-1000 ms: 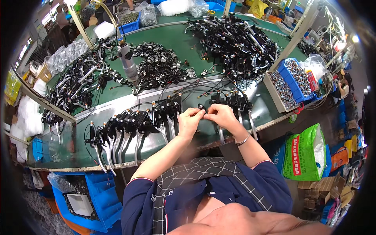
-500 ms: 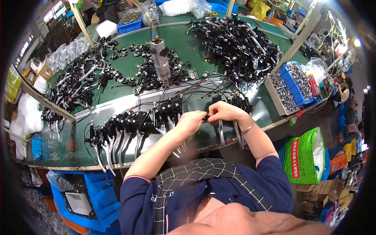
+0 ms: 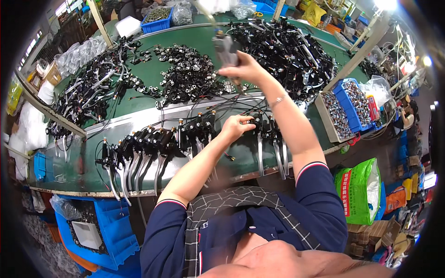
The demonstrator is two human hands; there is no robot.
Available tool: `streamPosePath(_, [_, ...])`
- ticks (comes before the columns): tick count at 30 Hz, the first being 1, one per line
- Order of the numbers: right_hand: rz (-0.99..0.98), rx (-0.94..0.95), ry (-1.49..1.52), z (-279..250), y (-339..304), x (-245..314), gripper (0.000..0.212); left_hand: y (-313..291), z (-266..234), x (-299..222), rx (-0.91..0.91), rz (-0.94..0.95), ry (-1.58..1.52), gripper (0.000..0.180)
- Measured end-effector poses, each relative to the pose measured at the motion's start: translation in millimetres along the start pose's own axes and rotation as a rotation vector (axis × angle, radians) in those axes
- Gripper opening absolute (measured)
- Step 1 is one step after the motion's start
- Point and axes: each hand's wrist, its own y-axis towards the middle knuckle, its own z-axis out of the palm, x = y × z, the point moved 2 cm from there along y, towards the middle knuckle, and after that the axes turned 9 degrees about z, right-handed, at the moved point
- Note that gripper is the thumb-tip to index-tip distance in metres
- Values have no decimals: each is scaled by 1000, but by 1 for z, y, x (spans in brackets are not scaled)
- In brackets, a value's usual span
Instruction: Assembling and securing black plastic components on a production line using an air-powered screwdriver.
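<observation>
Driver (image 3: 225,50): above the table (image 3: 83,176), long axis slanting, tip down and rightward
Right hand (image 3: 251,70): curled on the driver's lower body, thumb across it
Left hand (image 3: 235,128): thumb and forefinger nearly together at a lever's black head; cannot tell if pinching
Lever (image 3: 260,155): silver handle pointing toward the person

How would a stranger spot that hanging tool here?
Start at the long green workbench and find its middle heap of small black-and-silver parts. Just right of it, at the person's right hand, is the grey power screwdriver. Unlike the piled parts, it hangs from above on a cord or hose.
</observation>
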Motion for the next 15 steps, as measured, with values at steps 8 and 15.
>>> streamPosePath(8, [-26, -72, 52, -45, -82, 0, 18, 7, 2, -6, 224, -204, -326, 43])
streamPosePath(15, [110, -76, 136, -28, -92, 3, 31, 1, 8, 3, 188, -280, -601, 25])
